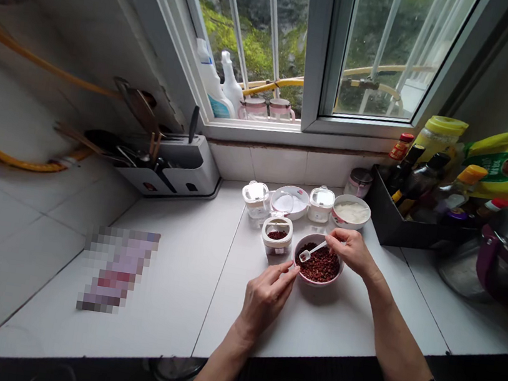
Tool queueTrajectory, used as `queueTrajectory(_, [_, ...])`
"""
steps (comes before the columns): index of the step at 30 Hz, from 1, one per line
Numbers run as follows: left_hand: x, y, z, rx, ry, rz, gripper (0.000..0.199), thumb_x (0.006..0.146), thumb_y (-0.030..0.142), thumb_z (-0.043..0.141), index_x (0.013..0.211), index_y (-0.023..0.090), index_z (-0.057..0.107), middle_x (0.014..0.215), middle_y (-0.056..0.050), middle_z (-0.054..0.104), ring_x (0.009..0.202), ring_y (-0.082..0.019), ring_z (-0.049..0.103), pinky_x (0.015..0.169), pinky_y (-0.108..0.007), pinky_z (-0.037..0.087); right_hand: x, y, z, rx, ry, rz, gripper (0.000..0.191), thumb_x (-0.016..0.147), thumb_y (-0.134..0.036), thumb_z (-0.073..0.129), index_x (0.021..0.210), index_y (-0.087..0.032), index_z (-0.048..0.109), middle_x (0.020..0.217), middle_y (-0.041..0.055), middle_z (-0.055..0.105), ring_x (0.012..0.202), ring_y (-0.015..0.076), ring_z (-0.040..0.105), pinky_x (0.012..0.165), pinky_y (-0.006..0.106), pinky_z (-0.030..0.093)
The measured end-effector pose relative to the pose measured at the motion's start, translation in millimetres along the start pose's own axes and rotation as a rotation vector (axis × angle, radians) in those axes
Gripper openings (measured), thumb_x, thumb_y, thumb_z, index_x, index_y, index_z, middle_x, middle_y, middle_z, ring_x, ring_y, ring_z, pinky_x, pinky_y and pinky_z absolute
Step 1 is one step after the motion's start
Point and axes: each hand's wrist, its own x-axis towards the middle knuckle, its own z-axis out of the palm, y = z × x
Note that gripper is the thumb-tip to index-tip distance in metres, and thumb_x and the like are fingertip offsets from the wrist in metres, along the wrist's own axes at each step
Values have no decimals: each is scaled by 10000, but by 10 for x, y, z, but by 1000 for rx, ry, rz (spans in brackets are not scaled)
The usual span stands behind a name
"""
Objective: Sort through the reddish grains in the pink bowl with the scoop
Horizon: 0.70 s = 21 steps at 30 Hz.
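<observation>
Bowl (318, 283) attended from both sides

The bowl stands on the counter (173, 293), directly before the person. The right hand (350, 249) pinches the handle of a white spoon (318, 250) between thumb and fingers, presumably for fine control; the scoop is at the dark red grains (322, 269). The left hand (266, 296) is half curled, fingertips at the near-left rim, apparently to steady it; whether it grips cannot be told. A small jar (275, 254) of similar grains stands just beside, conveniently within reach.
</observation>
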Motion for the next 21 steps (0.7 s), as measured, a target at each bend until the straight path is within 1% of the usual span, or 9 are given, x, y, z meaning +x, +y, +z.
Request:
queueTrajectory(6, [1, -4, 6, -4, 2, -2, 281, 967, 135, 527, 1197, 212, 668, 1114, -103, 720, 958, -187, 711, 802, -282, 603, 18, 20, -3, 75, 19, 27, 297, 776, -379, 553, 549, -186, 543, 496, -14, 549, 497, 114, 484, 512, 235, 376])
queueTrajectory(11, [-1, -4, 9, -13, 13, 1, 286, 967, 135, 525, 1202, 215, 668, 1108, -103, 722, 957, -186, 712, 802, -281, 603, 35, 41, -9, 116, 16, 37, 296, 766, -401, 556, 557, -193, 537, 492, -17, 541, 493, 119, 492, 518, 241, 390])
queueTrajectory(18, [2, 0, 13, -17, 9, -2, 274, 969, 136, 526, 1192, 207, 669, 1114, -107, 720, 959, -191, 710, 795, -287, 603, 21, 43, 7, 6, 53, 0, 297, 784, -363, 535, 543, -189, 526, 497, -14, 535, 512, 111, 464, 509, 231, 355])
queueTrajectory(21, [2, -1, 12, -20, 8, -4, 274, 968, 135, 526, 1191, 206, 669, 1114, -108, 719, 966, -191, 709, 804, -289, 603, 15, 34, 13, -19, 55, 7, 297, 783, -362, 526, 542, -188, 527, 500, -10, 533, 521, 114, 469, 513, 232, 360])
